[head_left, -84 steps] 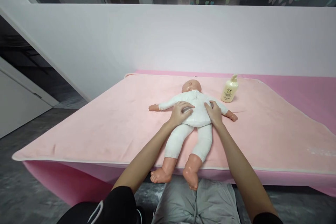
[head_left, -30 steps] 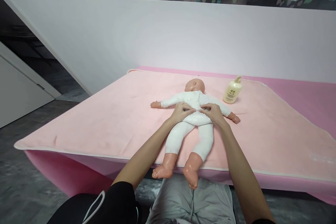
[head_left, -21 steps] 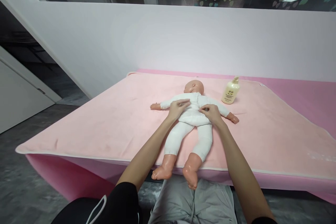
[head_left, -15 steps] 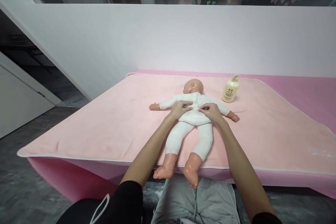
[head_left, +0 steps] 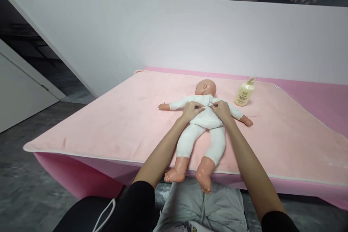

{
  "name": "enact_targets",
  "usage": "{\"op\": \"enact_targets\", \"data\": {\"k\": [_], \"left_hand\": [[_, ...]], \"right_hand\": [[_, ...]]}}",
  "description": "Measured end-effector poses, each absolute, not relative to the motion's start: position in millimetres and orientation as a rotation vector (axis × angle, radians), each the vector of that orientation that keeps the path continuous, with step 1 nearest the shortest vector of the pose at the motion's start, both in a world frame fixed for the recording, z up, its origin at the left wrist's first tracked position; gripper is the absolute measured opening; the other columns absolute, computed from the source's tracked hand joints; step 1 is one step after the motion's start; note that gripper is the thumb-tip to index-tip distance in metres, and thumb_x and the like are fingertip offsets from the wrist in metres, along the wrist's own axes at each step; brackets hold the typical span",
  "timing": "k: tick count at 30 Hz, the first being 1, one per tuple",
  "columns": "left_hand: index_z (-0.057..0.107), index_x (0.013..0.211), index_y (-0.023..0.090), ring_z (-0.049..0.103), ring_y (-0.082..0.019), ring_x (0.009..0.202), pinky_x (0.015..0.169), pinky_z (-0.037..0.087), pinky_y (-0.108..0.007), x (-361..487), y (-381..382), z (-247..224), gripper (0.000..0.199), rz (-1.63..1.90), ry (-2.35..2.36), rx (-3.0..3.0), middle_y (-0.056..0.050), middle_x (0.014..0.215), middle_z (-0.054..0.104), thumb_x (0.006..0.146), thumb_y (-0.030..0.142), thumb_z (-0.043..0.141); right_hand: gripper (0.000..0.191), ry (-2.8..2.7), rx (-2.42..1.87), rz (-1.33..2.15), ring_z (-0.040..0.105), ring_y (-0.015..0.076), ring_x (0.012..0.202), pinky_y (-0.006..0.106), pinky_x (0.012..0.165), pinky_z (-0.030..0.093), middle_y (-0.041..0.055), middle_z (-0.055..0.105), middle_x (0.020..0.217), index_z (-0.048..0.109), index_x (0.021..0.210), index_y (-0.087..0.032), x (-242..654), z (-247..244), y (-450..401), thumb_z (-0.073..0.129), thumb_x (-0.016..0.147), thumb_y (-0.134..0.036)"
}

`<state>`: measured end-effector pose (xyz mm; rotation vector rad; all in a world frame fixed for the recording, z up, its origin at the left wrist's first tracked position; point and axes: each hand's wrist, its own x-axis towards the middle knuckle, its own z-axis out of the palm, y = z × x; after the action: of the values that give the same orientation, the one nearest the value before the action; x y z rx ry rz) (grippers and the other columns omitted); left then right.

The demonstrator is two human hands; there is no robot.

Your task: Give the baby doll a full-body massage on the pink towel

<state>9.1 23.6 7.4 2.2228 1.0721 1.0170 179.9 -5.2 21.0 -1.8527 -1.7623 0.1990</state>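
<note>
A baby doll [head_left: 208, 119] with a white cloth body lies stretched out on the pink blanket, its arms spread. Its bald head is turned to the left with one ear showing, and its bare feet reach the near edge. My left hand [head_left: 191, 111] rests on the left side of the doll's trunk, thumb and fingers pinching the white cloth. Opposite it, my right hand [head_left: 222, 111] pinches the cloth on the right side. Only a small gap separates the fingertips, along the middle of the trunk. The fingers partly hide the cloth held in them.
A pale yellow pump bottle [head_left: 244, 92] stands beyond the doll's right-hand arm. The pink blanket [head_left: 114, 116] covers most of the pink table [head_left: 323, 105]. Behind rises a white wall [head_left: 190, 32] with dark glass above. The table's near edge is just before my lap.
Both hands have slid up the doll's trunk toward its shoulders, and their fingertips are closer together. My view has tilted slightly. The doll and bottle stay in place on the blanket.
</note>
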Motion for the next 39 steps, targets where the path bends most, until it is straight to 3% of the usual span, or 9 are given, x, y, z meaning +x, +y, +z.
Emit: {"op": "enact_targets", "data": {"k": [4,8,12,14,21,25,29,39], "left_hand": [[0.072,0.093,0.022,0.062,-0.020,0.090,0.086,0.043,-0.033,8,15,20,0.025,0.954,1.146,2.434,-0.003,0.096,0.072,0.086,0.031,0.050],[0.067,0.107,0.020,0.056,-0.022,0.105,0.095,0.035,-0.035,11,9,31,0.031,1.203,1.300,2.430,-0.006,0.109,0.068,0.089,0.032,0.045],[0.061,0.116,0.023,0.046,-0.024,0.119,0.104,0.024,-0.043,19,15,24,0.032,1.123,1.373,2.408,-0.005,0.124,0.060,0.086,0.025,0.050],[0.061,0.114,0.025,0.046,-0.026,0.119,0.105,0.019,-0.048,23,20,19,0.032,1.022,1.404,2.409,-0.005,0.122,0.061,0.084,0.023,0.053],[0.071,0.085,0.020,0.057,-0.027,0.095,0.090,0.034,-0.043,28,33,17,0.012,1.024,1.474,2.343,-0.007,0.092,0.071,0.078,0.023,0.060],[0.071,0.083,0.021,0.057,-0.024,0.090,0.089,0.035,-0.041,25,31,14,0.011,1.110,1.441,2.291,-0.005,0.087,0.072,0.079,0.025,0.061],[0.072,0.082,0.022,0.057,-0.024,0.090,0.088,0.035,-0.040,25,30,11,0.011,1.133,1.443,2.284,-0.004,0.088,0.072,0.078,0.026,0.062],[0.074,0.086,0.023,0.058,-0.025,0.090,0.087,0.039,-0.041,26,32,9,0.015,1.122,1.446,2.276,-0.005,0.090,0.073,0.078,0.025,0.062]], "right_hand": [[0.024,-1.733,-1.966,0.053,0.063,0.0250,0.084,0.033,0.072,0.044,0.0114,0.070,0.087,0.073,0.086,-0.019,174,19,-1,0.051,0.081,-0.024],[0.025,-1.701,-1.943,0.028,0.062,0.0249,0.084,0.033,0.071,0.043,0.0108,0.071,0.088,0.074,0.086,-0.020,175,14,-3,0.050,0.082,-0.027],[0.025,-1.692,-1.931,0.028,0.062,0.0238,0.084,0.032,0.071,0.042,0.0097,0.071,0.087,0.074,0.087,-0.020,176,12,-3,0.050,0.081,-0.027],[0.026,-1.685,-1.938,0.042,0.062,0.0239,0.085,0.032,0.072,0.042,0.0097,0.071,0.089,0.073,0.089,-0.020,176,12,-3,0.050,0.082,-0.028],[0.030,-1.745,-1.941,-0.019,0.058,0.0230,0.087,0.030,0.071,0.039,0.0113,0.065,0.096,0.068,0.094,-0.016,170,18,-11,0.042,0.087,-0.027],[0.037,-1.638,-1.878,-0.048,0.056,0.0195,0.085,0.028,0.069,0.039,0.0104,0.057,0.108,0.061,0.110,-0.018,166,19,-14,0.032,0.093,-0.033],[0.038,-1.662,-1.884,-0.006,0.057,0.0211,0.092,0.029,0.071,0.041,0.0091,0.053,0.123,0.054,0.123,-0.021,171,14,-7,0.036,0.091,-0.030],[0.022,-1.602,-1.981,0.040,0.061,0.0250,0.088,0.034,0.076,0.043,0.0139,0.068,0.091,0.070,0.088,-0.015,176,16,17,0.051,0.082,-0.023]]}}
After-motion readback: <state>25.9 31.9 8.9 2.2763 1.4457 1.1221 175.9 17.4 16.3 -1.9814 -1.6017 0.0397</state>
